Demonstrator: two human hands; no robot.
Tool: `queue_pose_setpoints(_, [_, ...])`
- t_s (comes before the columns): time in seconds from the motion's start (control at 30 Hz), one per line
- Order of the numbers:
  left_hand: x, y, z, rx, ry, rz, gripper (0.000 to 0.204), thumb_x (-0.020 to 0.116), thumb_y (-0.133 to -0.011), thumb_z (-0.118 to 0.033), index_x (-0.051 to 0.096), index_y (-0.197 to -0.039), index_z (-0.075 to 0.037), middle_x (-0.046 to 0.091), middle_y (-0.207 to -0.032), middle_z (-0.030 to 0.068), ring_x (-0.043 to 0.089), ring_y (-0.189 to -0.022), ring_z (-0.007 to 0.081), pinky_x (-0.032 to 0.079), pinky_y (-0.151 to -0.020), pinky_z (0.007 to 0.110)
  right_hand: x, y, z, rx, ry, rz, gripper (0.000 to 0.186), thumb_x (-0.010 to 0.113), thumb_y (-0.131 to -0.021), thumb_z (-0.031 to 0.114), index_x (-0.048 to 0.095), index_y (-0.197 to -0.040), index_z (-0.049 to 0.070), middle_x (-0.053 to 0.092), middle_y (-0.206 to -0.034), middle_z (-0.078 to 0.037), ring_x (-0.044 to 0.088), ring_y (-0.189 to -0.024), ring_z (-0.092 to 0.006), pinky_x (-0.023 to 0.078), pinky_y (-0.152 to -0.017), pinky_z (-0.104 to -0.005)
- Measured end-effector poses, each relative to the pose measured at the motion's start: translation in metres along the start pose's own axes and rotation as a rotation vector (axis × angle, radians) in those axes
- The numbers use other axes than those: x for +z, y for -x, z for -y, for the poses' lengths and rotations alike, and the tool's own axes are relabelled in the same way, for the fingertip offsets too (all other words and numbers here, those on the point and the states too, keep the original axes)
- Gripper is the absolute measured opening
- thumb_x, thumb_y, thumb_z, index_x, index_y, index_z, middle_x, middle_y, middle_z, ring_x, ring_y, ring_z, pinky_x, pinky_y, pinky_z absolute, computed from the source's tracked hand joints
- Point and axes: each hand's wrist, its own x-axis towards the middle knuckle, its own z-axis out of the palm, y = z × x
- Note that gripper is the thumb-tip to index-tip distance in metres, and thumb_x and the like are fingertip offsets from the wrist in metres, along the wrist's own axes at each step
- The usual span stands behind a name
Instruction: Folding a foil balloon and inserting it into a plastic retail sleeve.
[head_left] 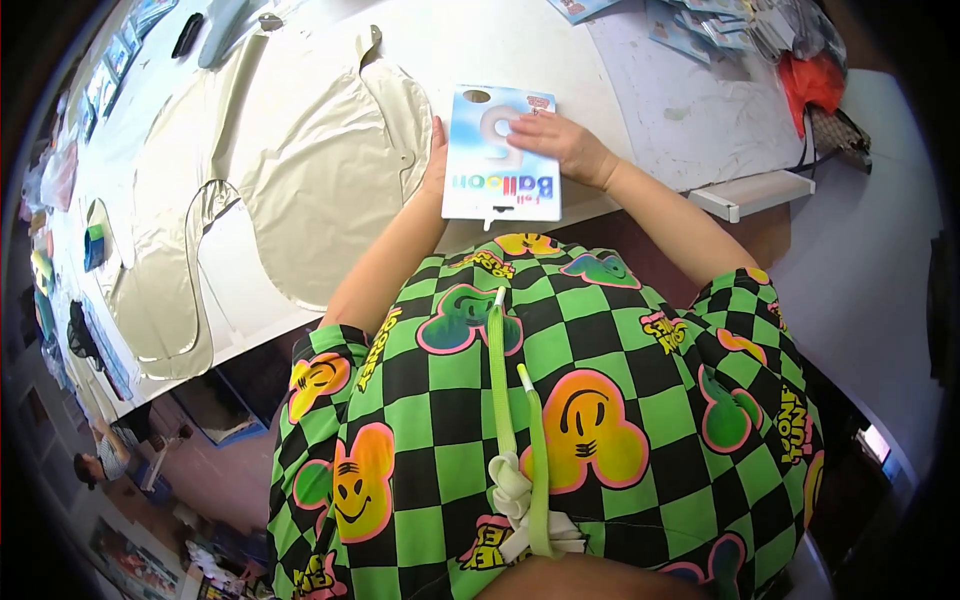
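Observation:
A flat blue-and-white balloon package [501,190] is in front of me at the table's near edge, its hanging tab toward my body. My left hand [436,165] grips its left edge, with most of the fingers hidden behind it. The fingers of my right hand [565,146] lie across the front from the right edge; its thumb is out of sight. Just left of my left hand, a large pale-gold sheet of deflated foil balloon [310,150] spreads over the table. Its curved outline and several folds show.
The white table [500,45] curves away ahead. At the far right lie more flat blue packages [690,35] and a red plastic bag [812,88]. A white ledge [755,195] juts out at the right edge. Plastic bags [58,178] line the far left, and a person [105,455] is in the background.

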Motion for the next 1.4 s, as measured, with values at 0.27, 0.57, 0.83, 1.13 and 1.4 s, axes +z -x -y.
queue_pose_setpoints(0.27, [0.036, 0.028, -0.053, 0.230, -2.026, -0.220, 0.041, 0.049, -0.086, -0.023, 0.049, -0.125, -0.011, 0.043, -0.134, 0.0093, 0.040, -0.123, 0.0287, 0.022, -0.106, 0.052, 0.015, 0.021, -0.004, 0.074, 0.076, 0.119, 0.056, 0.060, -0.075, 0.006, 0.047, -0.129, 0.013, 0.042, -0.137, -0.006, 0.040, -0.126, -0.0239, 0.031, -0.106, -0.0391])
queue_pose_setpoints(0.57, [0.046, 0.025, -0.010, 0.253, -2.351, -0.039, 0.048, 0.044, -0.092, -0.028, 0.034, -0.137, -0.014, 0.035, -0.142, 0.0047, 0.031, -0.131, 0.0259, 0.022, -0.104, 0.057, -0.002, 0.015, -0.013, 0.093, 0.131, 0.233, 0.067, 0.059, -0.067, -0.008, 0.046, -0.130, 0.013, 0.044, -0.135, -0.009, 0.044, -0.122, -0.0259, 0.033, -0.104, -0.0395])
queue_pose_setpoints(0.83, [0.018, 0.026, -0.017, 0.513, -2.420, -0.095, 0.046, 0.042, -0.092, -0.033, 0.038, -0.135, -0.017, 0.037, -0.141, 0.0004, 0.034, -0.130, 0.0208, 0.024, -0.101, 0.058, 0.041, -0.018, 0.005, 0.239, 0.645, -0.185, 0.045, 0.055, -0.086, 0.026, 0.048, -0.125, 0.008, 0.048, -0.128, -0.013, 0.044, -0.120, -0.0288, 0.038, -0.097, -0.0381])
queue_pose_setpoints(1.13, [0.020, 0.030, -0.026, 0.390, -2.500, -0.114, 0.047, 0.040, -0.093, -0.033, 0.035, -0.137, -0.017, 0.034, -0.143, 0.0006, 0.031, -0.131, 0.0205, 0.023, -0.103, 0.057, 0.010, -0.066, -0.051, 0.569, 0.222, -0.076, 0.053, 0.065, -0.077, 0.038, 0.053, -0.119, 0.008, 0.055, -0.119, -0.015, 0.052, -0.110, -0.0290, 0.042, -0.091, -0.0340])
queue_pose_setpoints(1.4, [0.025, 0.042, -0.018, 0.312, -2.429, -0.147, 0.048, 0.039, -0.093, -0.033, 0.032, -0.138, -0.019, 0.030, -0.144, -0.0007, 0.030, -0.132, 0.0211, 0.021, -0.104, 0.057, -0.026, -0.131, -0.068, 0.901, -0.484, 0.627, 0.038, 0.078, -0.066, 0.028, 0.063, -0.093, 0.004, 0.065, -0.078, -0.007, 0.062, -0.064, -0.0144, 0.048, -0.055, -0.0290])
